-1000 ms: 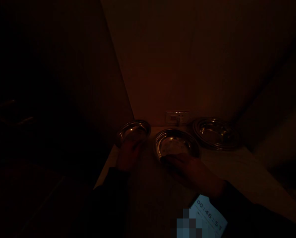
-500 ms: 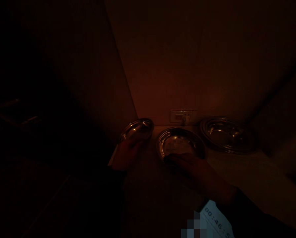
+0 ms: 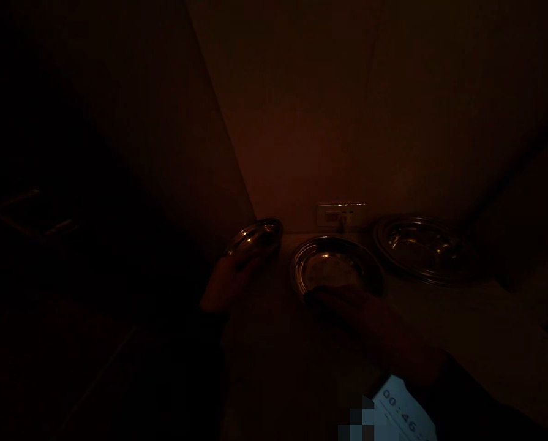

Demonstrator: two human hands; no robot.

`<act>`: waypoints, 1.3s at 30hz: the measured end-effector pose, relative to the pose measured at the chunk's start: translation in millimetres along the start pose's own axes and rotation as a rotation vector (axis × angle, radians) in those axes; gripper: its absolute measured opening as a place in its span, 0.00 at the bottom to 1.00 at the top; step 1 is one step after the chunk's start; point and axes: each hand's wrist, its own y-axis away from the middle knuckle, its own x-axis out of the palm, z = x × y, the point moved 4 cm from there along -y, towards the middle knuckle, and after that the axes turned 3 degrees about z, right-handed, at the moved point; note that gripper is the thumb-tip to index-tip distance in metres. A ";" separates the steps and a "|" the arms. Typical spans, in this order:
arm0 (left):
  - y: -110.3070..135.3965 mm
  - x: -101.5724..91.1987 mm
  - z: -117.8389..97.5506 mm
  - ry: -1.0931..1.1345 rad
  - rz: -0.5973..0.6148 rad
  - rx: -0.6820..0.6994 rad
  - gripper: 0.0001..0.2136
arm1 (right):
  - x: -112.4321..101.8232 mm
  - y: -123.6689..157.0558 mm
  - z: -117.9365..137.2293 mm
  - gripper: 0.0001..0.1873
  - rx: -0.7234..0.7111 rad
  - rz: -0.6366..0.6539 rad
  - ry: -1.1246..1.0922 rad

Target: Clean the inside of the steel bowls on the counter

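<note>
In the dim light a shiny steel bowl tilts at the left against the wall corner, and my left hand grips its near side. A round steel plate with a raised rim lies at the middle. My right hand is closed at that plate's near edge, its fingers reaching over the rim; the thumb is lost in shadow. Further right, apart from both hands, sit steel plates that look stacked.
A wall socket with something plugged in is behind the middle plate. The pale counter meets walls at the back and left. Below my right wrist a lit screen shows timer digits.
The scene has grown darker and the view has shifted slightly. My left hand has moved a little up and left along the bowl; my right hand stays at the middle plate.
</note>
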 end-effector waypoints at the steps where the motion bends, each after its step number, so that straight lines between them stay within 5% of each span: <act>1: -0.1 0.2 1.0 -0.001 0.001 0.000 0.12 | 0.0 0.4 -0.1 0.22 0.000 -0.001 0.000; 39: 0.8 -2.2 1.9 0.015 -0.006 -0.081 0.12 | 4.7 2.5 -4.3 0.21 -0.040 -0.023 0.037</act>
